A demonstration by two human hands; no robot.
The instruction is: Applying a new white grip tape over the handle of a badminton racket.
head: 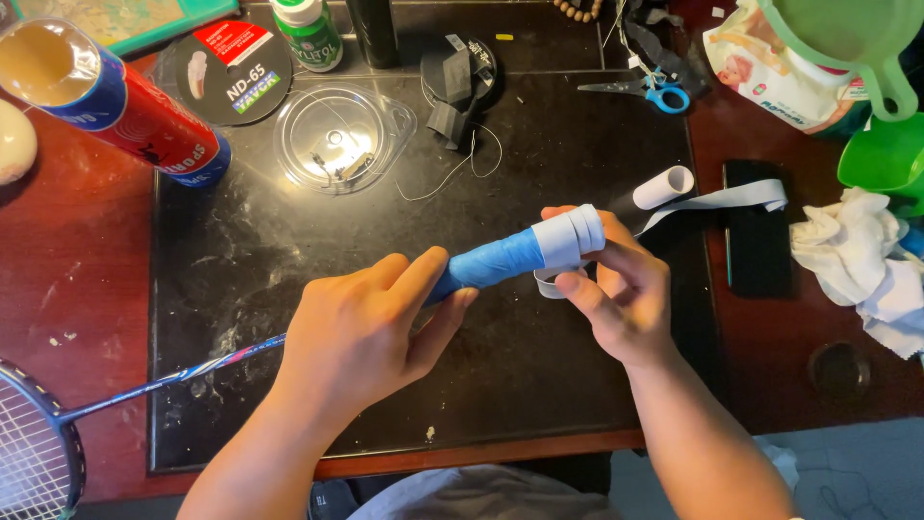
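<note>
left hand (361, 332) grips blue racket handle (491, 262); right hand (621, 289) pinches white grip tape (570, 236).

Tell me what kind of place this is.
Probably a home desk used for racket upkeep: a dark mat on a wooden table, scissors, a shuttlecock tube and crumpled cloth lie about.

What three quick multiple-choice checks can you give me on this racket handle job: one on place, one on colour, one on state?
1. Where do the scissors lie?
A. At the desk's far edge, right of centre
B. Under the racket head
C. In the left hand

2. What colour is the wrap on the racket handle beside the white tape?
A. Green
B. Blue
C. Black

3. What is the state of the white tape?
A. Fully rolled up, untouched
B. Cut into pieces
C. Partly wound on the handle's end, its tail trailing right

Answers: 1 A, blue-handled, lying above the hands. 2 B, blue shows between left hand and right hand. 3 C, the strip runs off rightward.
</note>
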